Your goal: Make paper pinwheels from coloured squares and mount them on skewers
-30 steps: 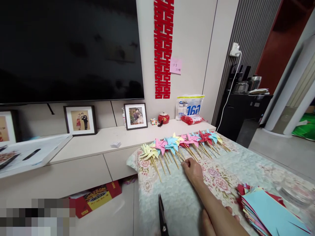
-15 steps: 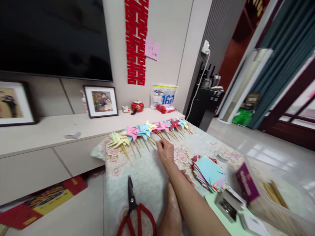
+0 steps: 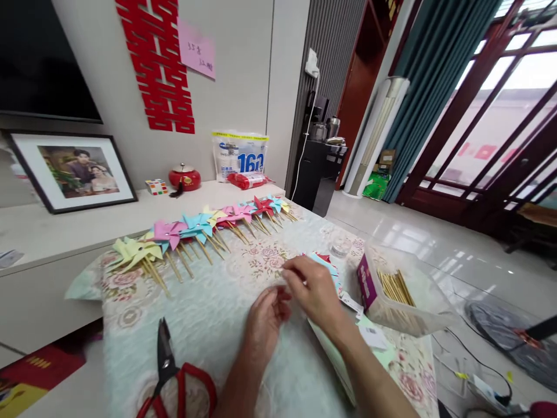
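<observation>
Beyond both hands [image 3: 289, 302]: pinwheels [image 3: 195, 229] (apart)

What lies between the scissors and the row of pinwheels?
Only bare floral tablecloth, in the head view. The scissors lie near the table's front edge and the pinwheels along the far side; both hands are off to the right of that stretch.

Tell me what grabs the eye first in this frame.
A long row of paper pinwheels in yellow, pink, blue and red lies along the far edge of the floral tablecloth, sticks pointing toward the camera. At centre, the left hand and right hand meet fingertip to fingertip. Red-handled scissors lie at lower left, and a clear box of sticks sits to the right.
</observation>
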### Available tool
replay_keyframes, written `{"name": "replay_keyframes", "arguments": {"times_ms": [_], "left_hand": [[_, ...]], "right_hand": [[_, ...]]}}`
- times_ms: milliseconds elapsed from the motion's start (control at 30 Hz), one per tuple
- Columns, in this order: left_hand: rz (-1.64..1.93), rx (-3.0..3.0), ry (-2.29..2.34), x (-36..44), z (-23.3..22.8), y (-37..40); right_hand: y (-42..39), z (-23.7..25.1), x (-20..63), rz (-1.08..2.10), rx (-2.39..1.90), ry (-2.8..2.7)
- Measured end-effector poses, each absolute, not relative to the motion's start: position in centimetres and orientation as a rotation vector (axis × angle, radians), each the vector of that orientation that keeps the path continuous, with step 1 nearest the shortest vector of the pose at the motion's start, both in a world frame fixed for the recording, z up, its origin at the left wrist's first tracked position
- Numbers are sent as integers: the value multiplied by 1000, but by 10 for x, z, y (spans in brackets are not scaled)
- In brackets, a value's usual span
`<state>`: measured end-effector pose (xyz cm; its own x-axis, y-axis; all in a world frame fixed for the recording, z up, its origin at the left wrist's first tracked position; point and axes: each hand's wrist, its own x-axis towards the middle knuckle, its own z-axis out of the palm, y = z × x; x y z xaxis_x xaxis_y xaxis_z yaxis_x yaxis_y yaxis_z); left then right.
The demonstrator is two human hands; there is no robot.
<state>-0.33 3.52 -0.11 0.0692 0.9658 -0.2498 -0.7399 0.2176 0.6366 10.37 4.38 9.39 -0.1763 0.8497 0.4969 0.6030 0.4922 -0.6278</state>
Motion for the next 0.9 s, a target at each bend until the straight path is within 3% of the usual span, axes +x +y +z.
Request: {"name": "replay_keyframes", "arguments": {"times_ms": [233,900], "left_hand": [[1248,523,872,1,3,29],[1262,590,978,9,0,28]], "right_hand": [[49,49,193,163,-1556,-1629],[44,40,186,111,-1936,-2116]]}}
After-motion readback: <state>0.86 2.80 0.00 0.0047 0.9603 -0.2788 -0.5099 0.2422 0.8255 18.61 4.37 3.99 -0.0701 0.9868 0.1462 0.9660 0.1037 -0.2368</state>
